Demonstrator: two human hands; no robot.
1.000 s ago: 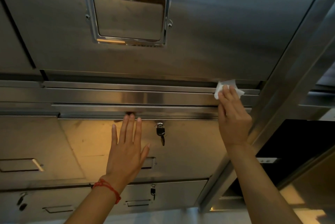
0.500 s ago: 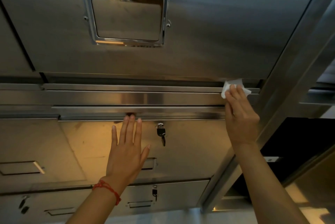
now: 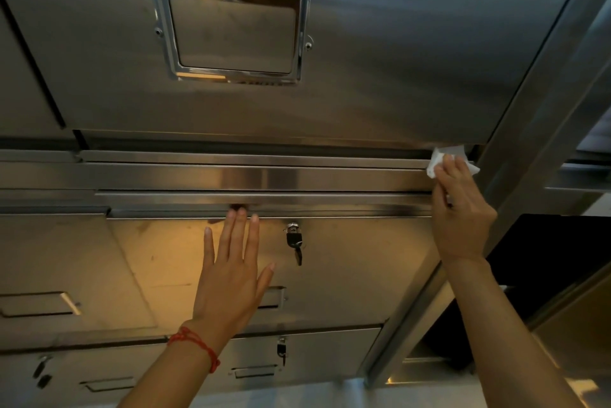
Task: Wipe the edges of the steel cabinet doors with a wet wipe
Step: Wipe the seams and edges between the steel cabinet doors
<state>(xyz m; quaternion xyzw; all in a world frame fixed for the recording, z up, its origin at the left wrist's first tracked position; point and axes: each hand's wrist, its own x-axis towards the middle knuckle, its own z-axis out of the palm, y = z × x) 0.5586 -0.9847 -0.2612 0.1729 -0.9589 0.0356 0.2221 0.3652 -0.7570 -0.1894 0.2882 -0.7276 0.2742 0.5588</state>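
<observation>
The right hand (image 3: 463,209) reaches up at the right of the frame, fingers extended and pressing a crumpled white wipe (image 3: 444,158) against the steel rail, right at the lower right corner of the upper door (image 3: 363,60). The wipe pokes out above and beside the fingertips. The left hand (image 3: 231,275) lies flat and spread on the lower door (image 3: 347,258) at centre, holding nothing, fingertips touching the door's top lip. A red string (image 3: 195,343) circles that wrist. Just right of it a key (image 3: 295,242) hangs in the lock. A framed recessed handle (image 3: 231,34) sits upper centre. The doors are closed, contents unseen.
</observation>
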